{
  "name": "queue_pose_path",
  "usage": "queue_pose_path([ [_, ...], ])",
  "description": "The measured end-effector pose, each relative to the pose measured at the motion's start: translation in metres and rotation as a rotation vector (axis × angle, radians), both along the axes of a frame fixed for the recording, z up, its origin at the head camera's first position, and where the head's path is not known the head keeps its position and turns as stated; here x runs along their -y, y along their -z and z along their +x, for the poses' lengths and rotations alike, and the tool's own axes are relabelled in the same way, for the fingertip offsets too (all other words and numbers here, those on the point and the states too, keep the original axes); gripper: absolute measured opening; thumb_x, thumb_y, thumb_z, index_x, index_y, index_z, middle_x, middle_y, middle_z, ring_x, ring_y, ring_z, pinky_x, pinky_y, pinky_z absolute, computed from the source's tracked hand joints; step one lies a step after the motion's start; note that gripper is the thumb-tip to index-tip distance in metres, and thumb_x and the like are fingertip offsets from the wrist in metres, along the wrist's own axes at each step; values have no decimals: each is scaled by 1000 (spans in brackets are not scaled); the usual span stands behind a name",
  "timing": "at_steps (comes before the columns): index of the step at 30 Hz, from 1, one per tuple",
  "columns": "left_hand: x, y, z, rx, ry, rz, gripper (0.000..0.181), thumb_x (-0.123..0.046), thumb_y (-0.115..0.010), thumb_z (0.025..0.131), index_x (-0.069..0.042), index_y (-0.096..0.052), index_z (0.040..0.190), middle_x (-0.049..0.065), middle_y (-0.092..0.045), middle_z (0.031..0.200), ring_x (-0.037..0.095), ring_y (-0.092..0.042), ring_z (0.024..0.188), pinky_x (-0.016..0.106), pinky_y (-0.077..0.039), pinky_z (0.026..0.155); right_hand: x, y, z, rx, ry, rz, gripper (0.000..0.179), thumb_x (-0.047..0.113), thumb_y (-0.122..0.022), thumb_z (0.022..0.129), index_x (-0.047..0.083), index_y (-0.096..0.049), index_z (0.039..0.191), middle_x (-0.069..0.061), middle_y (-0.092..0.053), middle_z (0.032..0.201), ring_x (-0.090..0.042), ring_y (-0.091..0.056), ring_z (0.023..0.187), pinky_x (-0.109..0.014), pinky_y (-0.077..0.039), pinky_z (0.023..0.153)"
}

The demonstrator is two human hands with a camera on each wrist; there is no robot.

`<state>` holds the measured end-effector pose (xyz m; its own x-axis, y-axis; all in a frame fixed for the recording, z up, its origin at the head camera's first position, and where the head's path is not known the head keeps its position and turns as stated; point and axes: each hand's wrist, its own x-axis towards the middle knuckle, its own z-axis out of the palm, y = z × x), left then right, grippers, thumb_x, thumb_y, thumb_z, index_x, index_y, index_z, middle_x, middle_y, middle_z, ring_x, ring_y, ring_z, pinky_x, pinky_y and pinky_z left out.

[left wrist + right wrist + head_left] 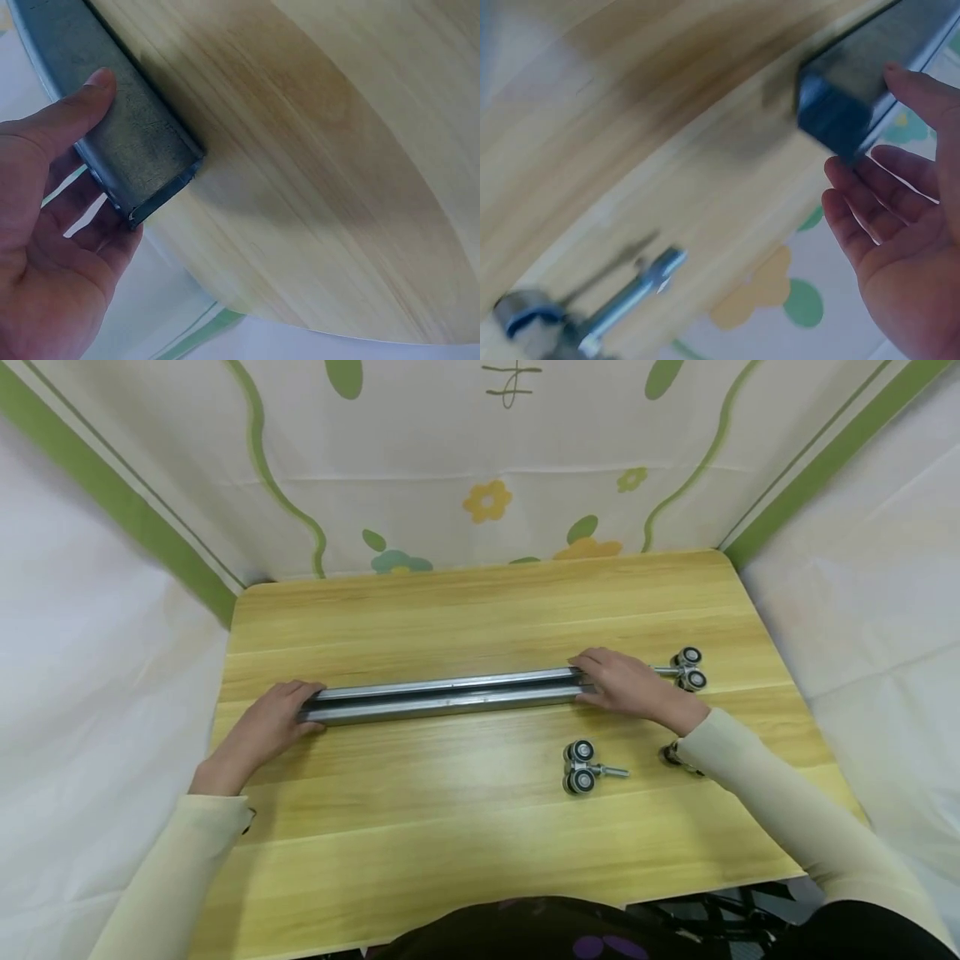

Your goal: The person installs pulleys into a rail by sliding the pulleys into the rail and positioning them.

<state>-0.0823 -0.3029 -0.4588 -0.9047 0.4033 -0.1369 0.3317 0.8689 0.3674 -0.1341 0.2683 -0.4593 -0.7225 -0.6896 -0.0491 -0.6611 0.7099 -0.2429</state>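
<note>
Two bare hands hold a metal channel rail [450,702] by its ends, crosswise over the middle of a table. The left hand [270,722] grips the left end, thumb on the near face and fingers around the far side; the right hand [630,685] grips the right end likewise. Whether the rail touches the tabletop cannot be told. To handle it well, both ends should probably stay level, with the slot facing up and the fingertips clear of the cut edges.

The rail is long, straight and silvery grey, boxy in section, with a dark slot running lengthwise between two shiny lips. Its near face looks smooth and lightly scuffed.

Just beyond the right hand lies a four-wheeled roller trolley [690,670], its bolt pointing toward the rail. Nearer the person is a second roller trolley [581,768], with dark-centred round wheels and a threaded bolt pointing right. A third metal piece [669,756] is partly hidden by the right sleeve [780,802].

The tabletop [450,827] is yellowish, streaked wood grain with rounded corners. Behind hangs a white flower-printed cloth [420,452].
</note>
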Motion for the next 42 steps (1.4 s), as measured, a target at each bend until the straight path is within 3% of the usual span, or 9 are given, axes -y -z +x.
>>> queue_pose_path([
  [10,2,-1,3,-19,-5,28,60,-8,-87,87,7,-59,138,32,-65,129,53,-59,120,68,-47,103,-42,-17,-3,-18,83,88,65,22,-86,91,-10,-59,140,-28,-67,127,-42,-69,110,-54,-60,94],
  [18,1,2,4,-11,-20,45,60,-7,-86,87,6,-58,139,32,-64,131,53,-57,123,69,-45,105,-71,-23,-11,-28,149,149,58,17,-84,91,-10,-61,137,-28,-68,122,-42,-71,100,-56,-62,83],
  [23,0,2,5,-18,-16,54,60,-6,-87,87,6,-59,138,32,-65,130,53,-57,122,68,-46,105,-86,-20,-13,18,187,176,53,17,-81,94,-10,-62,135,-28,-67,121,-43,-70,101,-58,-60,85],
  [31,0,2,4,-33,-11,61,60,-5,-87,86,7,-58,137,34,-63,131,55,-56,123,69,-44,106,-94,-14,-17,68,161,209,39,8,-81,92,-11,-69,124,-27,-70,115,-42,-71,98,-58,-60,84],
  [42,0,6,7,-32,-23,80,60,-3,-86,86,8,-57,138,34,-62,131,54,-55,125,69,-44,107,-96,0,-18,45,128,259,15,2,-81,90,-1,-74,103,-15,-74,95,-29,-71,80,-50,-60,71],
])
